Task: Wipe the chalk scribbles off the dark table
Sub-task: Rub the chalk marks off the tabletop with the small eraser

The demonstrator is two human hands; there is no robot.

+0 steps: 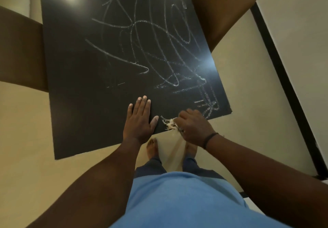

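Chalk scribbles (152,46) cover the middle and right part of the dark table (74,68), running from the far edge down to the near right corner, where a small cluster lies just beside the right hand (192,127). The wiping appears barely begun: nearly all lines look intact. The right hand sits at the near edge, fingers curled round a pale, frayed rag (170,124) whose loose threads touch the surface. How much rag is bunched inside the fist cannot be seen. The left hand (140,119) lies flat on the table close to the near edge, fingers straight and together, thumb spread, holding nothing; it seems to steady the top. To do this step well, press the rag flat against the surface, work outward from the near right corner in overlapping strokes, and keep the left hand off the chalked area to avoid smearing. Brown chairs (221,13) stand at the table's left and right sides.
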